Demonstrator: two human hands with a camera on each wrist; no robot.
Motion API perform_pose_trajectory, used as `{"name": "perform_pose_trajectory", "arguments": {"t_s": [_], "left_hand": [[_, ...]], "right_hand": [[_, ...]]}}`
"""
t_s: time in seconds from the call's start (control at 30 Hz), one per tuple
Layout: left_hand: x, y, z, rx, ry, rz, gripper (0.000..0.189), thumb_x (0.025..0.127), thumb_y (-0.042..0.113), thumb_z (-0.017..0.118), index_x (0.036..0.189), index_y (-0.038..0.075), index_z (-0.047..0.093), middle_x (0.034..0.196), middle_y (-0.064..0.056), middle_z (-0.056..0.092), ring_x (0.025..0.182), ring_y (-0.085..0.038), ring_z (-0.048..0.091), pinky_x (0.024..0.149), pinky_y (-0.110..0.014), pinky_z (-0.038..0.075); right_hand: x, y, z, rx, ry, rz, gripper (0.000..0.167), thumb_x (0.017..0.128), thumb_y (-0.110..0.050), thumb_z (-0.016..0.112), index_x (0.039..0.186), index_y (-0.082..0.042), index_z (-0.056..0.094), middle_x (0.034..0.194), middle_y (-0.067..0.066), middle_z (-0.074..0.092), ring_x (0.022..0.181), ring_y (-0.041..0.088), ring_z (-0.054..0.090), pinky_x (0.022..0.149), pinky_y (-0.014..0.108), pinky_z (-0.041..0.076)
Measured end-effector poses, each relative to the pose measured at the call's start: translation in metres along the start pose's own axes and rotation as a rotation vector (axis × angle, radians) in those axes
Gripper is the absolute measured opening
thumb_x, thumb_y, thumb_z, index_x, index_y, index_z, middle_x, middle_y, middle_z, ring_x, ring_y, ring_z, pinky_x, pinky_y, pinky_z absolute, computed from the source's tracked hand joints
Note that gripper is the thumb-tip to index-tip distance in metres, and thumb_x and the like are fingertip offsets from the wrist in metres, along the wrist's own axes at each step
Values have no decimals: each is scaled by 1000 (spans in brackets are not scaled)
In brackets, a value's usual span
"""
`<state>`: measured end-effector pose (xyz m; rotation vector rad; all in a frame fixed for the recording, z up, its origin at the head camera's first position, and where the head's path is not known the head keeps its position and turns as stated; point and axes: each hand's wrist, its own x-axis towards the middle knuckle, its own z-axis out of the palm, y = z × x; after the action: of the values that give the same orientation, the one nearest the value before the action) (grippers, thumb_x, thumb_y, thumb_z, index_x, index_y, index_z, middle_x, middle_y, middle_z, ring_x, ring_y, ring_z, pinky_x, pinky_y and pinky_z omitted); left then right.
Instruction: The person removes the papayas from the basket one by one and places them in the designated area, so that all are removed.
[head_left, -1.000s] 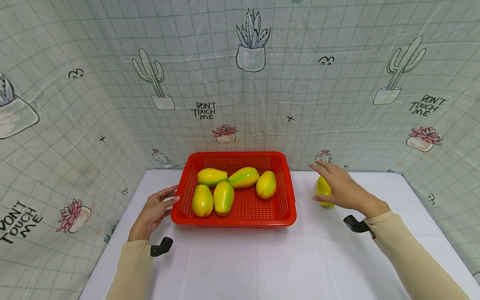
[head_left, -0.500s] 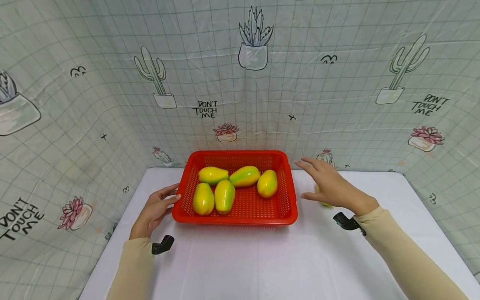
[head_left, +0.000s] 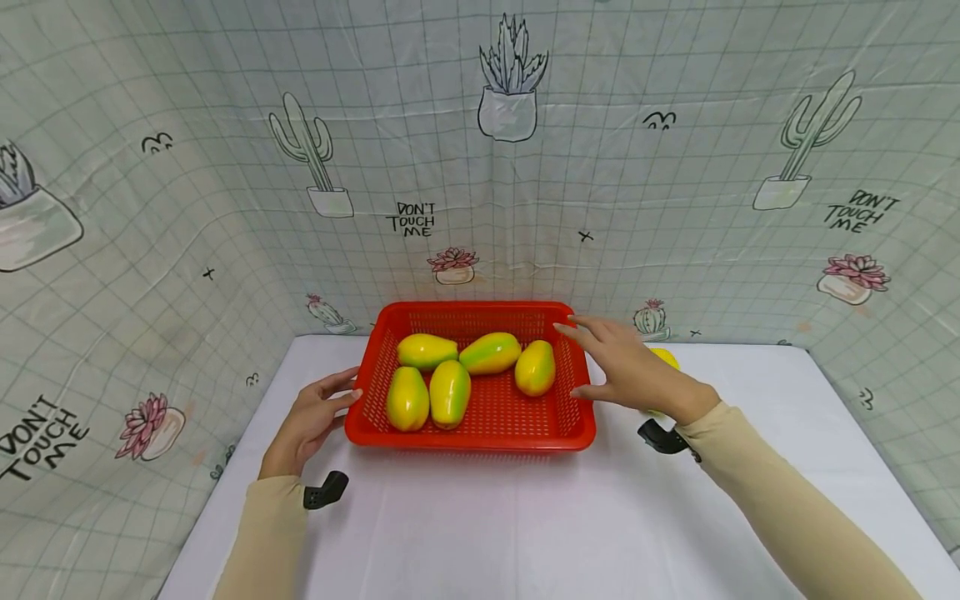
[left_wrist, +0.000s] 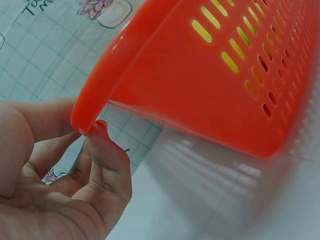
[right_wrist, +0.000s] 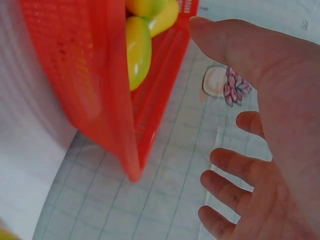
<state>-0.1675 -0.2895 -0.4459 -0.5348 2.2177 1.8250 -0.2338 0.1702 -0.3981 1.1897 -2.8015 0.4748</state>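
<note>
A red plastic basket (head_left: 471, 442) with slotted sides sits on the table, holding several glossy yellow-green fruits (head_left: 449, 393) shaped like papayas or mangoes. My left hand (head_left: 307, 423) grips the basket's left rim; in the left wrist view the thumb and fingers pinch the rim's edge (left_wrist: 95, 102). Over the right rim hovers my right hand (head_left: 637, 367), fingers and thumb spread, nothing between them. The right wrist view shows that hand (right_wrist: 265, 150) apart from the basket (right_wrist: 112, 75). Another yellow fruit (head_left: 666, 357) lies on the table, mostly hidden behind the right hand.
A white cloth covers the table (head_left: 480, 525). Grid-patterned fabric with plant drawings forms a wall (head_left: 600, 183) close behind the basket and at both sides. A black wrist device (head_left: 662, 436) juts out below the right wrist, another (head_left: 326, 491) by the left.
My right hand has moved left, from above the loose fruit to the basket's right rim. The left hand stays on the left rim, and the basket and its fruits keep their places.
</note>
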Motion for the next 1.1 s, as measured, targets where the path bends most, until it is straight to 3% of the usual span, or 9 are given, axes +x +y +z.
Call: {"name": "perform_pose_trajectory", "arguments": {"t_s": [0.33, 0.7, 1.1], "left_hand": [[-1, -2, -1, -4, -2, 1, 60, 108, 15, 60, 164, 10, 39, 163, -21, 37, 131, -33, 51, 87, -20, 58], [0, -5, -4, -20, -22, 43, 61, 108, 16, 61, 164, 6, 38, 161, -22, 37, 117, -23, 57, 84, -20, 58], [0, -2, -1, -3, -13, 34, 60, 108, 15, 61, 164, 8, 39, 161, -21, 39, 124, -28, 55, 87, -21, 58]], "right_hand": [[28, -20, 8, 57, -64, -41, 93, 86, -30, 90, 161, -9, 41, 162, 23, 40, 146, 46, 40, 116, 70, 35], [51, -38, 18, 57, -114, -91, 91, 89, -33, 88, 163, -9, 39, 162, 23, 41, 149, 42, 39, 122, 64, 30], [76, -52, 30, 17, -189, -105, 89, 91, -37, 86, 162, -10, 40, 162, 20, 41, 148, 41, 41, 123, 62, 31]]}}
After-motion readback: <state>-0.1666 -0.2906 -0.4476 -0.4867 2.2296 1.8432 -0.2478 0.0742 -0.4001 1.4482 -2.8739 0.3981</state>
